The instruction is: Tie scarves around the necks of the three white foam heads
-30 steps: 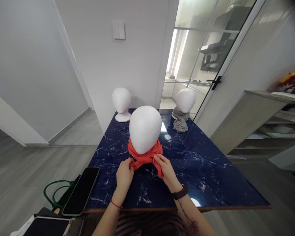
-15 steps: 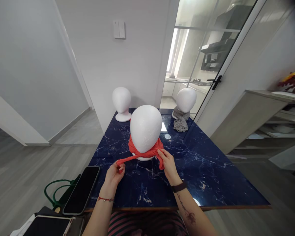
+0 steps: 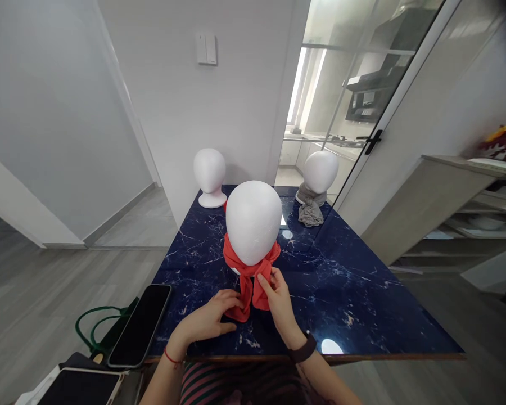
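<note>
A white foam mannequin head [image 3: 253, 222] stands upright near the middle of the table. Round its neck goes a red scarf [image 3: 233, 253], crossed at the front, with two tails hanging down toward me. My right hand [image 3: 280, 304] pinches the right tail between thumb and fingers, just below the crossing. Beside the left tail lies my left hand [image 3: 208, 318], thumb spread away from the fingers, its fingertips touching the cloth near the tail's end. Part of the mannequin's base is hidden behind the scarf.
Another foam head [image 3: 209, 174] stands bare at the back left. At the back right, a third foam head [image 3: 321, 171] wears a knotted grey scarf [image 3: 310, 205]. A phone [image 3: 141, 326], a green-handled bag [image 3: 96, 315] and a tablet-like device [image 3: 80, 387] lie left of the dark blue table [image 3: 354, 292].
My left hand has let go of the outstretched strip and moved right and down. Both tails now hang at the front. My right hand has shifted slightly down and left.
</note>
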{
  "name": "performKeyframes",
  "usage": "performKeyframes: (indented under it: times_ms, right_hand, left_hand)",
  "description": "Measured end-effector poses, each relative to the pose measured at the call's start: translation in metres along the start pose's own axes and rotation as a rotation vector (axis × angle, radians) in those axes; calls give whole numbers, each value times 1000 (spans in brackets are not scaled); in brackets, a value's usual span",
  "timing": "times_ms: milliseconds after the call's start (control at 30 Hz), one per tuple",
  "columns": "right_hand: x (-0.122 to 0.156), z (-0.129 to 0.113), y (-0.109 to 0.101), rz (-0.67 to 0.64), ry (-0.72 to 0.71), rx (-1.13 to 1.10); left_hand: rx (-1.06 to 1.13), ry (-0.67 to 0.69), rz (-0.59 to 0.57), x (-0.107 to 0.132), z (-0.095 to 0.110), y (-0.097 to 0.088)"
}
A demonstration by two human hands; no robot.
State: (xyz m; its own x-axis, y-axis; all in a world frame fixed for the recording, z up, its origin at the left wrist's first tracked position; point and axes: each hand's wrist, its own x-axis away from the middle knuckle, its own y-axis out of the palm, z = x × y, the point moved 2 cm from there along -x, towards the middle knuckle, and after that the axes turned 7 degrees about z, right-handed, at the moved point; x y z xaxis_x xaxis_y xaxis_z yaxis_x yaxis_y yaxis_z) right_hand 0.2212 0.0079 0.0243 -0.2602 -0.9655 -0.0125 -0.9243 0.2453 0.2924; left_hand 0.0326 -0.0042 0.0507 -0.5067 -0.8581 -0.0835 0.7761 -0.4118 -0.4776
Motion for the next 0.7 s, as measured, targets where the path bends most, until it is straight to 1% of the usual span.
performKeyframes:
  times_ms: [33,67,100,167,200,233,267,367,400,467,533,600,633,700]
  right_hand:
    - [2,3,0,20,41,-29]
    - [2,6,-1,49,81,-61]
    - [1,8,-3,76,119,-94]
    - [-6,8,-8,99,186,-160]
    - [-11,7,-10,98,209,-179]
    - [-14,5,-11,92,226,-183]
    - [-18,3,-12,86,235,-169]
    - [-20,-2,-7,74,253,-114]
    - [-19,-3,-4,64,267,-112]
    - [-15,-3,1,44,282,-113]
    - [-12,-1,4,20,233,-85]
    - [-10,4,3,-28,132,-12]
    - [-8,7,1,-72,87,57]
    - [-4,16,-4,-180,20,262]
  left_hand:
    - [17,16,-38,-1,3,-2]
    - [29,17,-6,-4,4,-7]
    - [30,8,86,-9,1,-12]
    - [-21,-7,353,-25,-9,-24]
    - [-62,-6,467,-34,-16,-27]
    - [-107,8,524,-44,-22,-28]
    - [-136,24,544,-55,-27,-26]
    - [-133,68,496,-79,-37,-10]
    - [-109,78,493,-84,-38,-4]
    - [-58,89,531,-89,-37,7]
    - [-28,81,599,-89,-36,15]
    - [-23,52,650,-87,-34,19]
    - [-24,34,668,-87,-33,20]
    - [-28,2,688,-87,-33,22]
